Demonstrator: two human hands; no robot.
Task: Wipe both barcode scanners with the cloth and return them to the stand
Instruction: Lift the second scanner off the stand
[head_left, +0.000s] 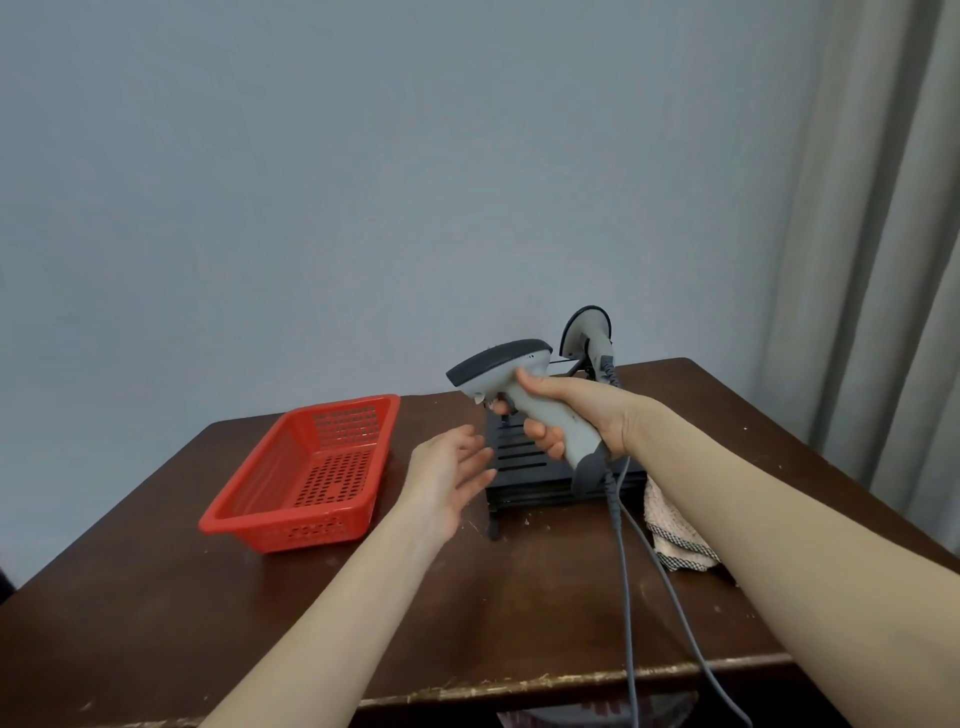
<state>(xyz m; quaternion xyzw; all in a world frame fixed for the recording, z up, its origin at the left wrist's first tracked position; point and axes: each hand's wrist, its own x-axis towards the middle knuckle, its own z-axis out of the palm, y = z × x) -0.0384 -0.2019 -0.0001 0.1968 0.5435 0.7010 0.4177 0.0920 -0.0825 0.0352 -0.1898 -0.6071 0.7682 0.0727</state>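
My right hand (566, 415) grips the handle of a grey barcode scanner (498, 364), held in the air above the black slatted stand (524, 467), head pointing left. Its grey cable (623, 561) hangs down over the table's front edge. My left hand (452, 478) is open, palm up, just left of the stand and below the scanner's head, holding nothing. A second grey scanner (589, 335) sits upright at the back of the stand. A pale cloth (675, 535) lies on the table right of the stand, partly hidden by my right forearm.
A red perforated plastic basket (306, 473) with nothing in it stands on the left of the dark brown table (156, 597). A second cable (691, 639) trails off the front edge. A blue-grey wall is behind; a curtain (883, 260) hangs at the right.
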